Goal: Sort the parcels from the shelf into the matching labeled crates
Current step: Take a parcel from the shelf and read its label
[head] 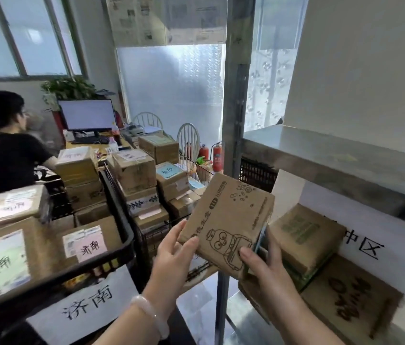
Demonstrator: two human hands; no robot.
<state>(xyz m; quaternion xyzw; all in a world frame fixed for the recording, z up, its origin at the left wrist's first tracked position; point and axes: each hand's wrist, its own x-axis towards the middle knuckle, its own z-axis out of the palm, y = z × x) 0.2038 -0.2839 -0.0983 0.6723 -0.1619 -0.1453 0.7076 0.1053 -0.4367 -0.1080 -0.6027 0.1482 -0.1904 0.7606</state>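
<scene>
Pale and beaded, one bracelet (150,317) circles the left wrist at the bottom edge. Just beyond it, both hands grip a single parcel (226,220). The left hand (171,255) pinches its lower left corner, thumb on the printed face and fingers behind. The right hand (263,265) clasps the lower right edge, thumb on the face and fingers curled round the back. This parcel is held in the air, tilted, in front of the shelf post and between the black crate and the shelf.

At left, the black crate (119,215) carries one paper sign (89,305) with two handwritten characters. Three labelled parcels lie at its near end: one with a green label (4,267), one with a pink label (84,242), and one stacked higher (14,205).

At right, the lower shelf (236,317) holds two brown parcels in plain sight, one raised (306,235) and one flat (353,302). What lies under the raised one I cannot tell.

Further back, a wire basket (196,170) and the space around it hold many stacked parcels, too crowded to count; one bears a blue label (169,173). Behind stand two white chairs (148,119), at least two red fire extinguishers (217,155), one monitor (87,114) on a counter (82,145), one plant (69,87), and one person in a black shirt (2,158).
</scene>
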